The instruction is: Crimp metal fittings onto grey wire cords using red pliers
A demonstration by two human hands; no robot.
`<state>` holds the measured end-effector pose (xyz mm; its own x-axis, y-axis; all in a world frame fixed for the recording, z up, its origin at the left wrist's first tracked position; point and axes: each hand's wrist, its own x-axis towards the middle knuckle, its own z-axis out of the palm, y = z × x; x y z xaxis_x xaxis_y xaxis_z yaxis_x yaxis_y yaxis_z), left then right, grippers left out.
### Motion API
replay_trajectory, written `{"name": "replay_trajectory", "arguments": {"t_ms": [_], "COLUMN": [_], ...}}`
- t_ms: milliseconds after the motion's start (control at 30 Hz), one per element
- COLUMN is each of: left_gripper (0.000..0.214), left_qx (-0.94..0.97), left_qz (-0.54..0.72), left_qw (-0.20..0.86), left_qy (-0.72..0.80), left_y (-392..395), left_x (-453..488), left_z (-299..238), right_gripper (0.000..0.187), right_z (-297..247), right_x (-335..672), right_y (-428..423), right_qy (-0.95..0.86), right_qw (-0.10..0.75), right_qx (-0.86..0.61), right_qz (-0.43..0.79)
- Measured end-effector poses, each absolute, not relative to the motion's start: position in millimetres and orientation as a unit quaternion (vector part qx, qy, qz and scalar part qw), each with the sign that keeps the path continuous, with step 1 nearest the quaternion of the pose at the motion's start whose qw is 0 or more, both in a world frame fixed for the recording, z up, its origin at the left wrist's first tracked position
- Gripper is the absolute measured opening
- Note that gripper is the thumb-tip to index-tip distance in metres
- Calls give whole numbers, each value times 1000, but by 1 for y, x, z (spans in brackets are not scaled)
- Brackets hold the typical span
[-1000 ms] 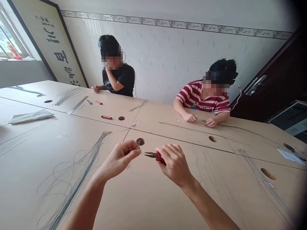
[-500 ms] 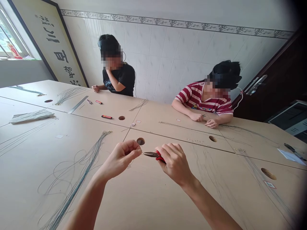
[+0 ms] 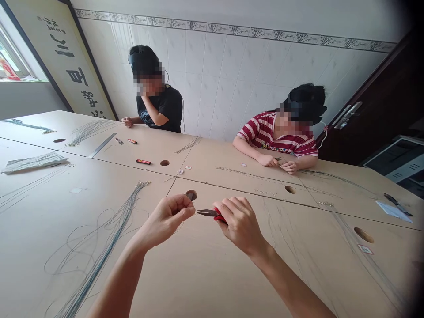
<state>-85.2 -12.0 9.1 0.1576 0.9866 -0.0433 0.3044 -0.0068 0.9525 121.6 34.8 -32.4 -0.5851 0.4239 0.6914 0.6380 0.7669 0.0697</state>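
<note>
My left hand [image 3: 174, 218] is pinched around the end of a thin cord or wire, only a bit of which shows at the fingertips. My right hand [image 3: 240, 223] grips red-handled needle-nose pliers [image 3: 208, 213], their dark jaws pointing left, with the tips right at my left fingertips. Whether the jaws are closed on the small piece there is too fine to tell. Left of my forearm lies a bundle of grey-blue cords [image 3: 114, 240], with small metallic ends [image 3: 143, 183] gathered at its far tip.
Two people sit across the table [image 3: 185, 274]; one holds a small tool. Loose cords [image 3: 361, 251] lie at the right, with small metal parts [image 3: 265, 192] nearer the middle. Round holes [image 3: 191, 194] pierce the tabletop. A red-and-black pack [image 3: 143, 162], a ruler [image 3: 103, 145] and cloth [image 3: 35, 162] lie farther left.
The plier tips have come slightly closer to my left fingertips. The background has shifted a little left as my view turned; both hands keep their grip.
</note>
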Motion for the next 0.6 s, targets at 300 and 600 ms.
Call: {"name": "replay_trajectory", "arguments": {"t_ms": [300, 600], "left_gripper": [23, 22], "left_qx": [610, 611], "left_qz": [351, 338], "left_qw": [465, 475], "left_qy": [537, 535], "left_y": [-9, -10], "left_x": [-84, -82], "left_z": [4, 4], "right_gripper": [7, 6], "right_z": [-34, -34], "right_x": [126, 126], "right_y": [35, 35], "right_qy": [-877, -880], "right_qw": [331, 326], "right_qx": [-308, -306], "right_qz": [-163, -161]}}
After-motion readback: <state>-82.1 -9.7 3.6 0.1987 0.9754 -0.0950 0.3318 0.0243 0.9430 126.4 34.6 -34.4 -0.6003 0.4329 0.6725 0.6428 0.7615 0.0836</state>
